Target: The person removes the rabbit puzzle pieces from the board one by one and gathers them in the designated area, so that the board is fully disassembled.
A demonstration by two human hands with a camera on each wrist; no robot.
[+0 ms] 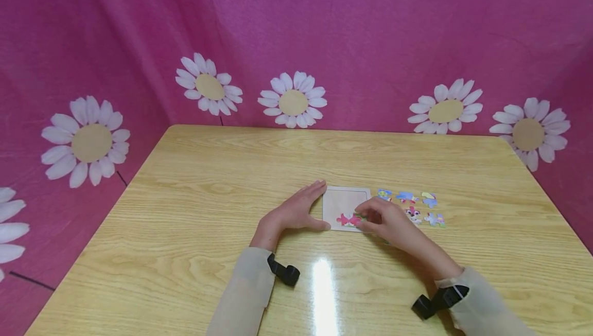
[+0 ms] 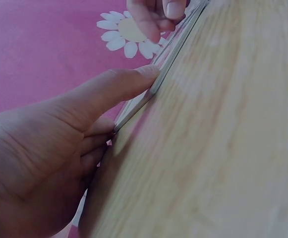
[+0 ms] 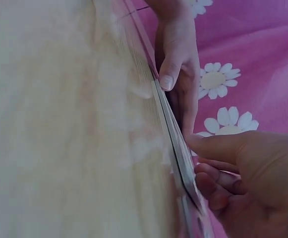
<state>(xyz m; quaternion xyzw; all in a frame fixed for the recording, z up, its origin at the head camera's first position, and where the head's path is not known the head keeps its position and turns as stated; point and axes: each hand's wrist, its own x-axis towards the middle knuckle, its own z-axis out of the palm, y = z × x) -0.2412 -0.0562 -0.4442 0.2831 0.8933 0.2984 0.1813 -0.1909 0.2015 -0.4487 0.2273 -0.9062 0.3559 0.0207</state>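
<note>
A pale square puzzle tray (image 1: 334,198) lies on the table, with pink puzzle pieces (image 1: 343,219) joined along its lower edge. My left hand (image 1: 296,211) rests at the tray's left side, thumb at the lower corner and straight fingers at the upper one. In the left wrist view its thumb (image 2: 134,82) lies on the tray's rim. My right hand (image 1: 383,221) is over the tray's lower right, thumb and fingertips pinching a puzzle piece with a green edge (image 1: 361,216), partly hidden. The right wrist view shows its bent fingers (image 3: 215,186) close to the tray's edge.
Right of the tray lie several loose puzzle pieces, among them a blue one (image 1: 406,196), a yellow and blue one (image 1: 429,199) and one with an animal face (image 1: 413,214). The wooden table (image 1: 185,212) meets a pink curtain (image 1: 352,42) with daisies behind.
</note>
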